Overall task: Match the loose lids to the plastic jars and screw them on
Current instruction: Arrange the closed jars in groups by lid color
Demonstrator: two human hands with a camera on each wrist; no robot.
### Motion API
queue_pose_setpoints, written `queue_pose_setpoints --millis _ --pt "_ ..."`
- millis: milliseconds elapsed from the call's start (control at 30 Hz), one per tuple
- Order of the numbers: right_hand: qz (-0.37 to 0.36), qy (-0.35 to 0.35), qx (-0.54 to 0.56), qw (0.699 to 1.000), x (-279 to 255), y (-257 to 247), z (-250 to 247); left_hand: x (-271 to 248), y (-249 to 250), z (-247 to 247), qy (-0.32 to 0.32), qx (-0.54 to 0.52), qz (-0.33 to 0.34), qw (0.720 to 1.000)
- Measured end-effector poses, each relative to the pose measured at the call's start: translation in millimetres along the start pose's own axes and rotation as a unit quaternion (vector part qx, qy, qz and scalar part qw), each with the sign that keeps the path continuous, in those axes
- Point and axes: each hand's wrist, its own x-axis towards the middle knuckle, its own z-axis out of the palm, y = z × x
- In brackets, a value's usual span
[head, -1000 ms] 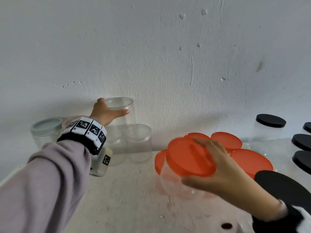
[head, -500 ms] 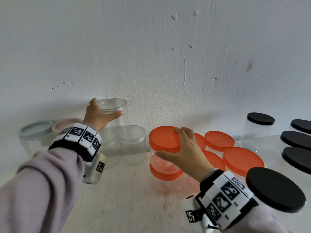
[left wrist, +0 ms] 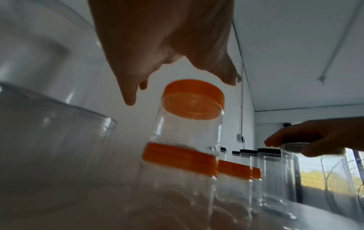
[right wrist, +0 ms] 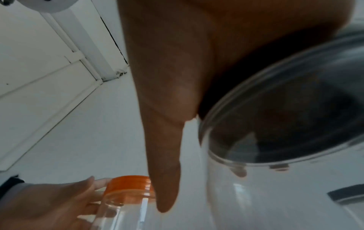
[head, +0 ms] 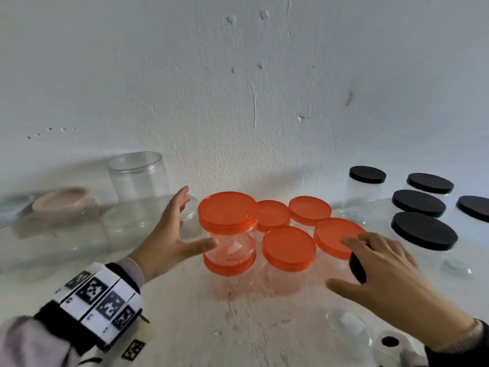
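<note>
Lids (head: 288, 247): six orange; left hand (head: 169, 239) open, right hand (head: 389, 274) spread open over black lid (head: 357, 266).

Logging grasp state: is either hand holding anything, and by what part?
Left hand: nothing, open beside the stacked orange-lidded jar. Right hand: palm over a black lid, from above; grip unclear.

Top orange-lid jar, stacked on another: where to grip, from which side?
Grip the top jar by its clear wall, below its orange lid, from the left, where the open left hand is. Other orange-lidded jars crowd its right; it stands upright on a lower jar's lid, so probably lift straight up.
</note>
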Motion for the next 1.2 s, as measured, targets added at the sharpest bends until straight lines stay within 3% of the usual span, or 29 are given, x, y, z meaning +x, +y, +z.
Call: queue_pose_setpoints --millis 167,333,433,600,700,833,1200 --pt "-0.007 0.019 -0.01 1.0 -12.3 16.4 -3.5 -7.2 -4.2 37.3 -0.058 -0.064 -0.037 0.996" --pt "-0.054 -0.03 0.018 0.998 -26.0 38.2 -15.4 -8.9 -6.2 49.7 -0.022 -0.088 -0.049 0.995" --pt "-0.024 -0.019 0.071 0.997 -40.2 62.7 -28.2 -8.7 -9.1 52.3 -0.015 -0.082 -0.073 0.994" --pt "0.105 0.121 0.089 0.983 -38.8 151.2 -34.3 -8.4 -11.4 58.1 -0.013 -0.072 -0.092 0.993" --pt "0.17 0.168 0.083 0.967 -14.7 199.5 -30.7 -9.1 -8.7 62.3 -0.008 -0.074 -0.096 0.993" --pt "0.179 0.212 0.076 0.958 20.1 213.8 -23.0 -9.4 -6.8 66.9 0.003 -0.067 -0.112 0.992" --pt "0.151 0.165 0.088 0.971 46.6 224.9 -4.7 -12.9 -11.0 70.2 0.023 -0.036 -0.123 0.992"
